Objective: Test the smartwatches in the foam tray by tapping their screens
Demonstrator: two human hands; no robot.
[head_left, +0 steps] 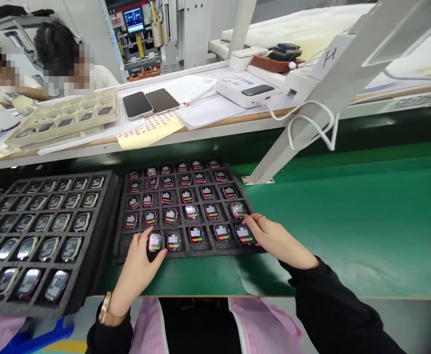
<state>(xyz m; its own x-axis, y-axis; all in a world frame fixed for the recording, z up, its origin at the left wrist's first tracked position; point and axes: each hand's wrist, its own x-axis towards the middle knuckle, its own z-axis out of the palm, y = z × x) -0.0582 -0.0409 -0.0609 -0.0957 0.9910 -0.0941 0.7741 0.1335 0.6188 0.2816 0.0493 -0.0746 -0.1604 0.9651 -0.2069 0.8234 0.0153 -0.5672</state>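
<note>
In front of me lies a black foam tray (210,251) with rows of square smartwatch bodies, their screens lit with white text and a red-green bar. My left hand (138,260) is at the tray's near left corner, thumb and fingers closed around the sides of a smartwatch (155,242). At the near right corner, my right hand (274,240) grips the edge of another smartwatch (244,233); its thumb is partly hidden. Just beyond its fingertips sits a watch with a glossy, glaring screen (238,210).
A second foam tray (78,255) of watches stands close on the left. A white post (274,152) rises from the green bench (348,221) at right. The shelf behind holds two phones (137,105), a beige tray (108,123) and a white box (237,88). Two people sit beyond.
</note>
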